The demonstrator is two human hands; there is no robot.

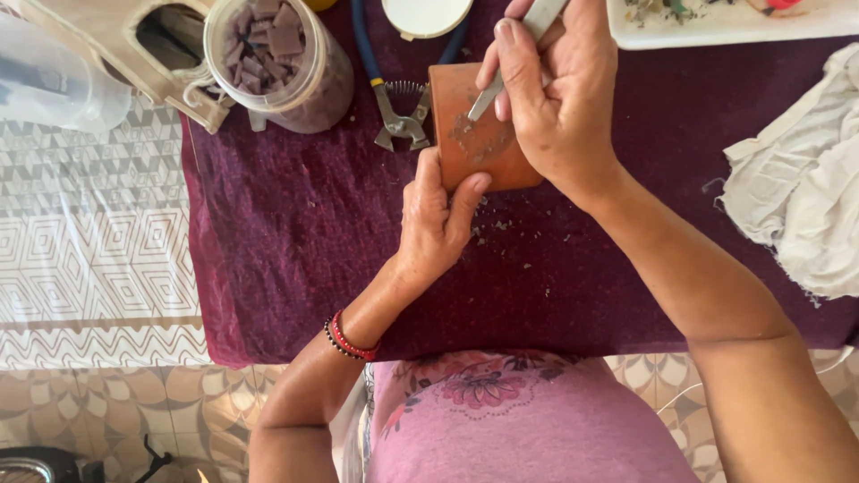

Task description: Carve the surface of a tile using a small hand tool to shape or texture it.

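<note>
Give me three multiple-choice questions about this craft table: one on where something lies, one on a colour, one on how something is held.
1. Where do the blue-handled metal nippers lie?
A. just left of the brown square tile
B. on the white cloth
C. inside the jar

2. What colour is the cloth covering the table?
A. green
B. dark purple
C. yellow

3. How is the slim metal tool held?
A. lying loose on the table
B. in the left hand
C. in the right hand, tip on the tile

Answers: 1 A, the jaws sit beside the tile's left edge. 2 B, deep purple shows around both hands. 3 C, the right fingers grip it while the left hand steadies the tile.
</note>
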